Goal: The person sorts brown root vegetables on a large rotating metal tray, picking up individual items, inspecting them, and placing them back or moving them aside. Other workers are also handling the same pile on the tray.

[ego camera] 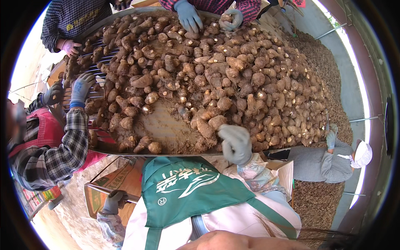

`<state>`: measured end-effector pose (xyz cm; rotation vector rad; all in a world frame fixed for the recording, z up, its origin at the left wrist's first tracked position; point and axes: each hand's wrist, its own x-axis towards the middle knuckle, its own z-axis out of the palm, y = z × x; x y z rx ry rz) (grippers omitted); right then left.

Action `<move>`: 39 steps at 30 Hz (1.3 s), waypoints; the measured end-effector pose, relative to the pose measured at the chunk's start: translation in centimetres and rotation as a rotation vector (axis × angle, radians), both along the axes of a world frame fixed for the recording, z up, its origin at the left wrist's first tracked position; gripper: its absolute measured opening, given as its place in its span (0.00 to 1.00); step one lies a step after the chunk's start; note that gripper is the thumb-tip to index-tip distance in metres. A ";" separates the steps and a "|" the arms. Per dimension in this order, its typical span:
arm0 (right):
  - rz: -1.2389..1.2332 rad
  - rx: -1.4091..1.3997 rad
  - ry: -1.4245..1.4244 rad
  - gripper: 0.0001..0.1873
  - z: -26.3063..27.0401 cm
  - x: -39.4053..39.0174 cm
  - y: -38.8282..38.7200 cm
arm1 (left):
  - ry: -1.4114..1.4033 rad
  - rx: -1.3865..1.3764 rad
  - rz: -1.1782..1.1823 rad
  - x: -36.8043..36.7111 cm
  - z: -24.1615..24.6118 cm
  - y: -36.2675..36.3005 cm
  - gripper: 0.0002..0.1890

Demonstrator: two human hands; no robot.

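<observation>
Brown taro corms (236,64) with clinging soil and roots are heaped over a large metal-edged sorting table (165,125). My right hand (236,145), in a grey glove, is over the near rim with its fingers curled, close beside a larger clump of corms (205,127); whether it grips anything is not clear. Low at the left, my left hand (115,201), in a grey glove with darkened fingers, is beside a metal bar (129,197) above an open cardboard box (125,176). What that hand holds, if anything, cannot be made out. I wear a green apron (193,190).
At the left, a co-worker's gloved hand (82,87) rests over metal slats (99,75) holding corms. Across the table are more gloved hands (189,17) of co-workers. A person in a white hat (361,154) is at the right, near a large corm pile (325,59).
</observation>
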<state>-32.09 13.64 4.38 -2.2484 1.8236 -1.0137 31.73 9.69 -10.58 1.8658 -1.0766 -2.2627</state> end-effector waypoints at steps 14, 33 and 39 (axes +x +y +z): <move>0.088 -0.030 0.035 0.47 -2.7 7.2 -13.0 | 0.551 -0.462 0.317 -28.6 11.2 -9.4 0.37; 0.072 0.420 -0.586 0.23 -1.6 8.9 -7.6 | 0.855 -0.166 0.463 -31.9 12.3 -8.6 0.40; 0.068 0.388 0.357 0.32 -3.3 7.9 -15.8 | 1.107 0.037 0.321 -29.8 8.6 -7.8 0.26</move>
